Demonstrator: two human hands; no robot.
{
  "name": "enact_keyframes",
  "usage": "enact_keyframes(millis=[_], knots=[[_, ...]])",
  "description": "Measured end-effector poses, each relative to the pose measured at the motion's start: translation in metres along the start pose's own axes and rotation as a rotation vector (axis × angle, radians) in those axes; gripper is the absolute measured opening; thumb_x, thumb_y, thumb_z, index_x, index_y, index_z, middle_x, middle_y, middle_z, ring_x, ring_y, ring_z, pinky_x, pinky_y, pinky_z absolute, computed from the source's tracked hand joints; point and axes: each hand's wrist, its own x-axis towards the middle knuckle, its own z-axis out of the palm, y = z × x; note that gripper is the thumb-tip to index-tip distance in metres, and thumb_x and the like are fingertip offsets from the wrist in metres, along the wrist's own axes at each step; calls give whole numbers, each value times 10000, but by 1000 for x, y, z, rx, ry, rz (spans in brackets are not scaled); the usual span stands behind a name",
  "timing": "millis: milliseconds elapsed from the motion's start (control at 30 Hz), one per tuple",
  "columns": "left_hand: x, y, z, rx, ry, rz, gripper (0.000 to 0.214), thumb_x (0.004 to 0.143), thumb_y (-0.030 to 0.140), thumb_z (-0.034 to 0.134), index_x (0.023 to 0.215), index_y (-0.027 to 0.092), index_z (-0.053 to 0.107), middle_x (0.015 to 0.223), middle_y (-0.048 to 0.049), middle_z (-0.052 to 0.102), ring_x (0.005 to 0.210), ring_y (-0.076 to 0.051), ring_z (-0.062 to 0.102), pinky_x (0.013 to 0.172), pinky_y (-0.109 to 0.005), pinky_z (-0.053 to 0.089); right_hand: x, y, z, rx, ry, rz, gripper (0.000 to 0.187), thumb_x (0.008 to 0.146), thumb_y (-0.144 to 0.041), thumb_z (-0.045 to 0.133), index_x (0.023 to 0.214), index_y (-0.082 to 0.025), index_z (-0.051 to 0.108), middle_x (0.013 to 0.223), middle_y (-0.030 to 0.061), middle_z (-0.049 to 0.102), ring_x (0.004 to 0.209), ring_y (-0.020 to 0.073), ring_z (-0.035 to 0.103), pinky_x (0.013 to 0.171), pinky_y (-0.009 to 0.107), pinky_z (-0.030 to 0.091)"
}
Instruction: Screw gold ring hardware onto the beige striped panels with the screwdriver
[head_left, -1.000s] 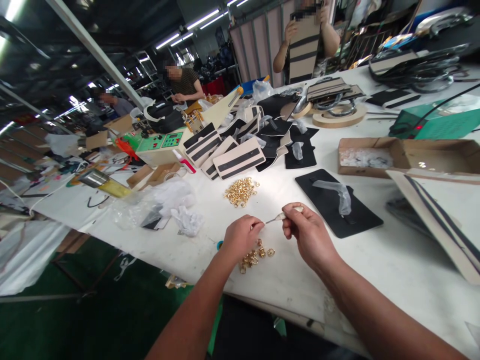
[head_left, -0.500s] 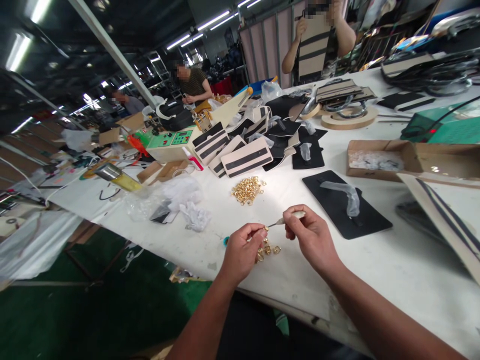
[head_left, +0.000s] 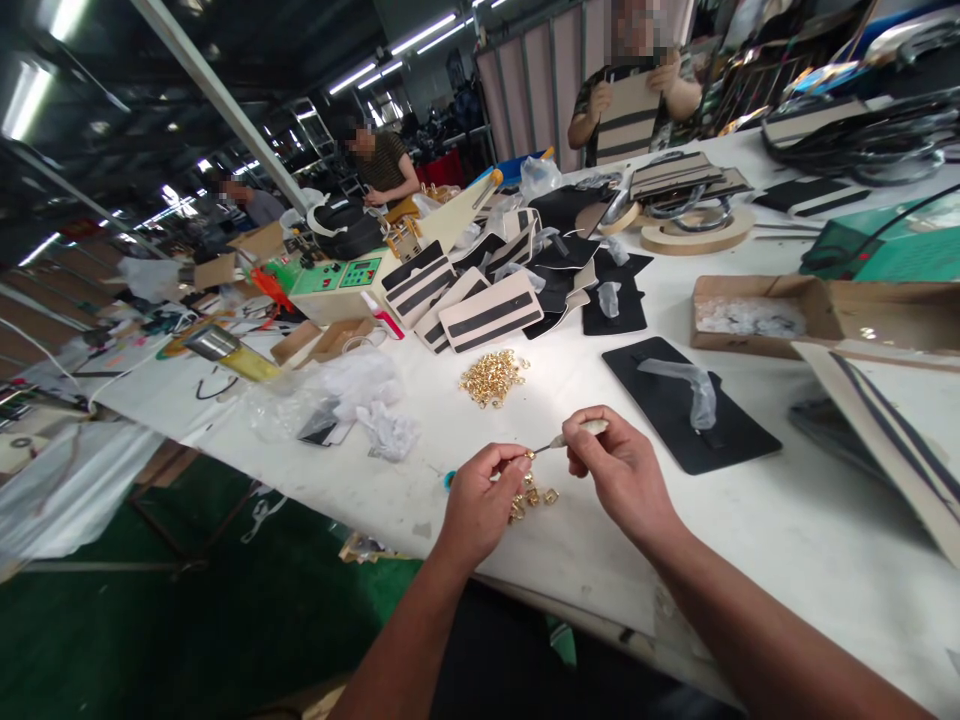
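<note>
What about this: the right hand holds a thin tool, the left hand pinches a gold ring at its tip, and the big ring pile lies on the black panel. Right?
One thing is off: in the head view the big ring pile lies on the bare white table, apart from the black panel. The rest holds.

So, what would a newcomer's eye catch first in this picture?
Most likely the two hands near the table edge: the left hand pinches a small gold fitting, and the right hand holds a thin tool pointed at it. Next comes the shiny heap of gold fittings just beyond them on the white table, and farther back the cream panels with black stripes.
</note>
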Motion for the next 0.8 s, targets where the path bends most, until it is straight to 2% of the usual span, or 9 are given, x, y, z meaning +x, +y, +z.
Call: enact_keyframes(millis=[400, 533, 667, 733, 800], knots=[[-1, -2, -2, 62, 20, 58, 195, 961, 367, 664, 995, 202, 763, 824, 1, 712, 721, -124, 620, 699, -244, 481, -3, 0, 1, -43, 1, -19, 360, 974, -548, 669, 947, -190, 662, 653, -15, 640, 610, 118, 576, 609, 241, 463], [-3, -5, -3, 177, 72, 212, 154, 994, 312, 630, 994, 217, 752, 914, -5, 718, 801, -130, 650, 698, -244, 477, -4, 0, 2, -61, -10, -17, 398, 948, -582, 695, 936, -185, 664, 626, -11, 639, 580, 118, 574, 571, 236, 444], [-6, -5, 0, 348, 120, 427, 132, 1010, 215, 603, 978, 211, 731, 946, -11, 719, 909, -138, 665, 809, -253, 489, 0, 1, 3, -80, 14, 32, 493, 915, -639, 713, 789, -169, 635, 568, 2, 621, 518, 110, 547, 542, 239, 426], [-7, -5, 1, 384, 124, 464, 134, 1016, 208, 595, 979, 203, 723, 955, -19, 724, 922, -143, 666, 835, -260, 493, 2, 1, 2, -29, 8, 65, 517, 911, -651, 712, 754, -170, 605, 586, 3, 618, 527, 112, 554, 553, 246, 439], [-7, -5, 0, 390, 117, 422, 136, 1013, 218, 597, 980, 201, 728, 956, -22, 725, 913, -148, 667, 821, -262, 491, 4, 2, 0, 55, -59, 86, 479, 916, -635, 716, 831, -173, 623, 639, -4, 627, 575, 123, 585, 592, 256, 470]])
